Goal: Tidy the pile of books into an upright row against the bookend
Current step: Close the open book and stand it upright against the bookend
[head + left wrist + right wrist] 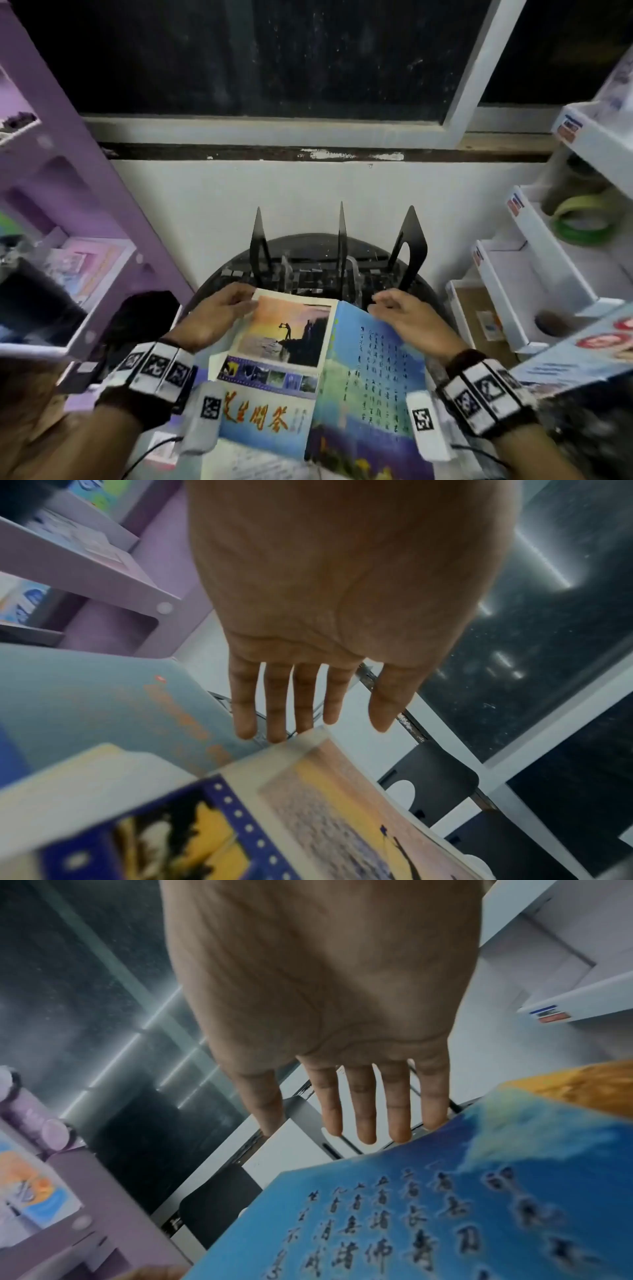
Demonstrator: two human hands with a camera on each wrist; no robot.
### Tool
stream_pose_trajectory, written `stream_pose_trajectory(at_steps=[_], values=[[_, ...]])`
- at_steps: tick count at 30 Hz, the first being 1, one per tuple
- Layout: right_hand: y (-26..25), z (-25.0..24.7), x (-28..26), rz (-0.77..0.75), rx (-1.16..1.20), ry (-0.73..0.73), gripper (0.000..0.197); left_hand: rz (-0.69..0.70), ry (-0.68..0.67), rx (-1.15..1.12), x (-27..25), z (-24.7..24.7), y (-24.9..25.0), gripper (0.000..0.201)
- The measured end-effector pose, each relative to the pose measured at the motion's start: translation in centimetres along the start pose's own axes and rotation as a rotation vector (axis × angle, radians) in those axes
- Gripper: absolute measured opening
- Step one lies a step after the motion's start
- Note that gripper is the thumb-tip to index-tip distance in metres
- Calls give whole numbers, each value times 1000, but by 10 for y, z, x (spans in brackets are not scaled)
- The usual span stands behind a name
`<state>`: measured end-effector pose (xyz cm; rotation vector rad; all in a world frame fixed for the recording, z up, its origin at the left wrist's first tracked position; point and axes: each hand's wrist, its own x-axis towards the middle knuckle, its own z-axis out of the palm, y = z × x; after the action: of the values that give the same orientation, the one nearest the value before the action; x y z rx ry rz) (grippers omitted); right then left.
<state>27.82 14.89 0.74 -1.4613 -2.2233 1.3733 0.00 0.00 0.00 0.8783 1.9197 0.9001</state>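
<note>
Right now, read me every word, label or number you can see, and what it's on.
Sunset-cover book: large orange Chinese title, too stylised to read surely.
Blue book: columns of Chinese calligraphy, blurred.
White shelf stickers: too small.
Wrist tags: coded squares, no words.

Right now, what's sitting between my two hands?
In the head view, two books: the sunset-cover book by the left hand, and the blue calligraphy book by the right hand.
</note>
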Motion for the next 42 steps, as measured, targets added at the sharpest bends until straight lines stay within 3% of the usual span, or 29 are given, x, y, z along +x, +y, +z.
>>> stream_pose_trajectory(at_steps=[9,14,17,20,26,29,33,42], values=[[-9,12,25,-119,-271,-181,36,69,-80,260,32,12,-6,35],[-17,15,19,-171,-432,-198,49,139,-126,337,41,18,-8,27],[-23,18,12,-201,-492,-193,47,190,-71,378,41,19,-8,18],[-29,21,6,-232,-535,-152,38,279,16,424,39,19,-7,16],[-36,25,-11,-251,-584,-83,49,382,100,229,23,16,-7,12],[-39,27,-22,-271,-585,-31,44,467,138,151,11,11,-3,14],[-44,27,-39,-317,-597,76,55,590,251,111,-13,11,9,14],[-64,33,-83,-467,-436,284,53,835,444,-80,-64,8,22,19]])
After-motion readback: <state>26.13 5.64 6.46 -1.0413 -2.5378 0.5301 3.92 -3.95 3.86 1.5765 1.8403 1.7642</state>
